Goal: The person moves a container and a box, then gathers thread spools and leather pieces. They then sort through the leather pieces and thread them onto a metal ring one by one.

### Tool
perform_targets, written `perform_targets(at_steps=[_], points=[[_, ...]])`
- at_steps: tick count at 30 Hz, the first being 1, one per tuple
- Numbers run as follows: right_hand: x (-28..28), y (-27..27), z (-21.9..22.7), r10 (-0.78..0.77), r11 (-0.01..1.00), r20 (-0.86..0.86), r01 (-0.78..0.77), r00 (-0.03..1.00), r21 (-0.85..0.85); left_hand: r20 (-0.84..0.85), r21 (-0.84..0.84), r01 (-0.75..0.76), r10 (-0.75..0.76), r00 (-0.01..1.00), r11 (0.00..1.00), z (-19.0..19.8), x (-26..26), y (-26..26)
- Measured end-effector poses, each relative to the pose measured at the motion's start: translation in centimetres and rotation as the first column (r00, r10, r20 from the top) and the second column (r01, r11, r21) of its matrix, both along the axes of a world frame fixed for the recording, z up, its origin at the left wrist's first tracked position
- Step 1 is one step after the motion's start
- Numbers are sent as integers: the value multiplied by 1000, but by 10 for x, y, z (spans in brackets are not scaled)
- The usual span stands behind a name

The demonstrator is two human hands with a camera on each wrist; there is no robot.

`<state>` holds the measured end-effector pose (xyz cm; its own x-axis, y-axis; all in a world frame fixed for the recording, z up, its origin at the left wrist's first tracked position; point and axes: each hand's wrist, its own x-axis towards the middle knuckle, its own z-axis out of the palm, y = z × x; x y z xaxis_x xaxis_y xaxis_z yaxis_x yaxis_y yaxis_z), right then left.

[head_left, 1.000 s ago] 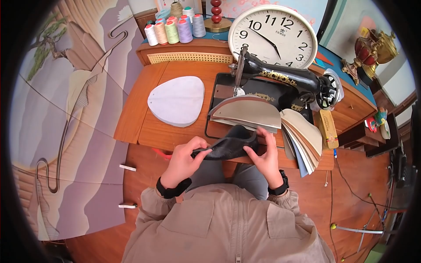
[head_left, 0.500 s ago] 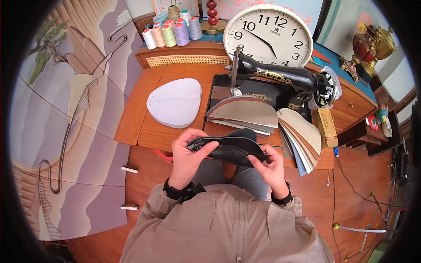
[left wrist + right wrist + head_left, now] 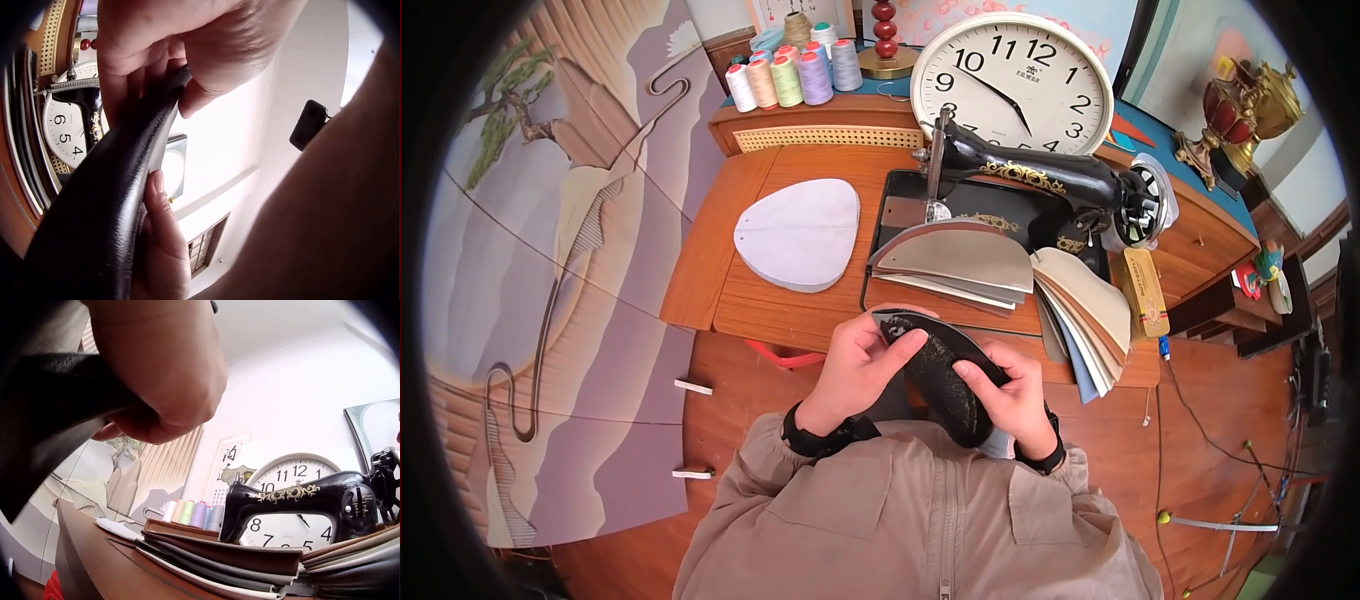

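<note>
A black leather piece (image 3: 945, 385) hangs over the person's lap, its rough, fuzzy side facing up in the head view. By its upper left end the left hand (image 3: 855, 365) pinches it, thumb on the rough face. The right hand (image 3: 1015, 400) grips the right edge, its thumb also laid on that face. In the left wrist view the leather (image 3: 103, 206) shows its smooth, shiny side and a bent fold running between both hands. The right wrist view has the leather (image 3: 50, 425) dark at the left, with the right hand's fingers (image 3: 109, 430) partly hidden behind the wrist.
Beyond the hands, a stack of leather sheets (image 3: 955, 260) and a fan of coloured pieces (image 3: 1095, 310) lie before a black sewing machine (image 3: 1030, 170). A pale rounded template (image 3: 800, 235) is on the table's left; thread spools (image 3: 788, 80) and a clock (image 3: 1020, 85) stand behind.
The leather piece was turned from lying crosswise to slanting down toward the lap, its rough side now more exposed. Both hands have drawn closer together.
</note>
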<state>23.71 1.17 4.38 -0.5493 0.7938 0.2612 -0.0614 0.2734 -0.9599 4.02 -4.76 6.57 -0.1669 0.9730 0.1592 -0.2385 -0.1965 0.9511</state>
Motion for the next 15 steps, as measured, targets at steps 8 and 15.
perform_targets(at_steps=[8,15], points=[[-5,-8,13,-97,995,117,99,988,-14,35,-148,34,-29,999,988,-19,-15,-2],[-5,0,9,-112,985,64,120,992,-126,287,-125,-41,76,955,991,-11,-21,2]])
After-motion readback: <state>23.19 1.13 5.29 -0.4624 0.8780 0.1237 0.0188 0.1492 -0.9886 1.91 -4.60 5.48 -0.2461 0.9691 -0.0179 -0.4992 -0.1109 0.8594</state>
